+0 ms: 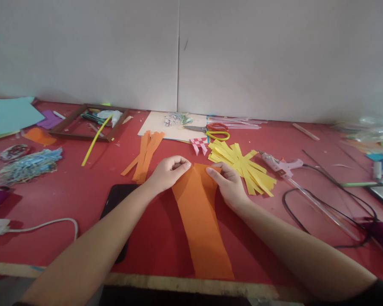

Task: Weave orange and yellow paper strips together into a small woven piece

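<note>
Yellow strips point(247, 165) lie beside your right hand point(228, 185), which, like your left hand point(170, 172), pinches the orange paper point(201, 225), stretching toward the desk's point(153, 255) near edge. Your left arm point(92, 238) partly hides the phone point(115, 196).

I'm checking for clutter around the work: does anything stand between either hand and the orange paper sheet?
Nothing visible does. The left hand and right hand both already pinch the far end of the orange paper sheet. The yellow paper strips lie near the right hand, not between it and the sheet.
</note>
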Tool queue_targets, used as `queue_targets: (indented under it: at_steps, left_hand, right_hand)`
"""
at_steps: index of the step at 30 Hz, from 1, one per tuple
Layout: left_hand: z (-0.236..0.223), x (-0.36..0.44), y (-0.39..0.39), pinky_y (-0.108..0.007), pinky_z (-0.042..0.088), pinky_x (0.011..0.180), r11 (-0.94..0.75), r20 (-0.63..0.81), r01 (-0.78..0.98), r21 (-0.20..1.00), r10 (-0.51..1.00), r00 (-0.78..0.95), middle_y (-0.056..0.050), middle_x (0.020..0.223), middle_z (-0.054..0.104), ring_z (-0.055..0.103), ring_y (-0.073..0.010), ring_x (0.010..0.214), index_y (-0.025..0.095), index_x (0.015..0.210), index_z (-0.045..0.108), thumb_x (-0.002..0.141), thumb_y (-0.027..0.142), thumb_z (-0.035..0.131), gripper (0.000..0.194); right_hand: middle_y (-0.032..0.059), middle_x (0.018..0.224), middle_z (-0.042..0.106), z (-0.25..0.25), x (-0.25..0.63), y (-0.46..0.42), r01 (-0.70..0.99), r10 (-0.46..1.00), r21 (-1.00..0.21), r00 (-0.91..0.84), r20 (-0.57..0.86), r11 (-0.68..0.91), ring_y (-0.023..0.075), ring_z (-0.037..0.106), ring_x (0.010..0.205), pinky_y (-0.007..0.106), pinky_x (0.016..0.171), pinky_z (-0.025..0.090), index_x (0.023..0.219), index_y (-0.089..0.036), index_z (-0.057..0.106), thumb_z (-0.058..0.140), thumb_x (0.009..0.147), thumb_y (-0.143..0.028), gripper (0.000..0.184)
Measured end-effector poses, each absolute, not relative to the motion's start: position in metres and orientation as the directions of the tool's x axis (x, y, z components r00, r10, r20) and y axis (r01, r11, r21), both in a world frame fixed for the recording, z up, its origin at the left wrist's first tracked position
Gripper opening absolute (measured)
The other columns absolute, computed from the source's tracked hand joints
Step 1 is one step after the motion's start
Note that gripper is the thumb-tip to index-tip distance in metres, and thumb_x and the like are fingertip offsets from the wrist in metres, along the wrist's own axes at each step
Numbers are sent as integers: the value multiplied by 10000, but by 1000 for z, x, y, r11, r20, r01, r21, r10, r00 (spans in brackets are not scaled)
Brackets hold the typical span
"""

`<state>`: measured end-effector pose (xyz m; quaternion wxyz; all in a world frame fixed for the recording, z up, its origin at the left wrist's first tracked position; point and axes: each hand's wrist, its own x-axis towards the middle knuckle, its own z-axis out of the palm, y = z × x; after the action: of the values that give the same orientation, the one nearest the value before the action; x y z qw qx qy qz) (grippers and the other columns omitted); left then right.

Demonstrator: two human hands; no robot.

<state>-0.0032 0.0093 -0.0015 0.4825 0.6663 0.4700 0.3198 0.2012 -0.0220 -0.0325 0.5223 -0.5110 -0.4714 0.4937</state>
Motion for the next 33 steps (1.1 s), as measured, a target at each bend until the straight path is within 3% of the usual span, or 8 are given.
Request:
queue_targets:
  at_steps: [4, 9, 12, 19, 25, 29, 33]
  left_hand:
    - [-5, -2, 12, -289, 463, 807, -68, -5, 239, 969, 956, 292, -40, 928, 669, 625, -165, 868, 177, 901, 582, 857, 495, 618, 323]
    - [-8, -2, 11, -332, 481, 899, -60, 42, 58, 997, 959, 281, -84, 1153, 657, 631, -199, 1053, 220, 1181, 494, 780, 413, 748, 512]
    - [-6, -1, 9, -346, 521, 862, -10, 6, 11, 1000, 937, 350, -97, 1243, 634, 655, -210, 1027, 240, 1266, 488, 781, 375, 754, 569]
    - [-8, -2, 10, -362, 497, 937, -120, 61, 121, 985, 909, 411, -65, 1131, 722, 657, -207, 1034, 206, 1025, 731, 866, 353, 654, 230]
    - [-6, -3, 9, -368, 492, 964, -78, 14, 149, 986, 923, 386, -71, 1143, 727, 656, -216, 1065, 194, 1046, 741, 867, 335, 641, 249]
    - [-5, -3, 7, -354, 523, 860, -77, 7, 171, 982, 927, 375, -69, 1141, 715, 670, -204, 956, 210, 1107, 714, 862, 348, 640, 291]
    - [-3, -4, 6, -345, 489, 924, -144, 62, 153, 978, 893, 445, -46, 1194, 692, 635, -206, 1059, 229, 1086, 717, 840, 278, 651, 259]
  right_hand:
    - [-26, 663, 606, -29, 200, -21, -116, 993, -993, 107, -46, -33, 144, 556, 606, 277, 581, 478, 751, -239, 618, 780, 723, -477, 289]
    - [-9, 721, 649, -28, 200, -16, -208, 987, -977, 136, -82, -53, 165, 601, 649, 302, 623, 523, 742, -237, 616, 793, 704, -462, 288]
    - [-25, 703, 643, -30, 200, -13, -295, 976, -954, 189, -106, -47, 155, 602, 636, 302, 637, 523, 721, -237, 608, 811, 683, -431, 283]
    - [-14, 687, 642, -29, 202, -13, -286, 966, -957, 230, -118, -49, 159, 603, 626, 299, 612, 527, 722, -232, 617, 813, 665, -466, 311]
    - [-2, 793, 702, -28, 203, -12, -291, 974, -956, 202, -102, -40, 208, 679, 733, 345, 683, 560, 819, -249, 614, 837, 625, -471, 370]
    - [-11, 722, 683, -26, 205, -13, -279, 974, -956, 177, -143, -89, 192, 656, 648, 335, 620, 547, 743, -243, 572, 830, 647, -453, 346]
    - [-23, 695, 672, -22, 205, -15, -338, 965, -933, 182, -191, -121, 172, 639, 616, 318, 602, 541, 704, -234, 570, 860, 621, -414, 351]
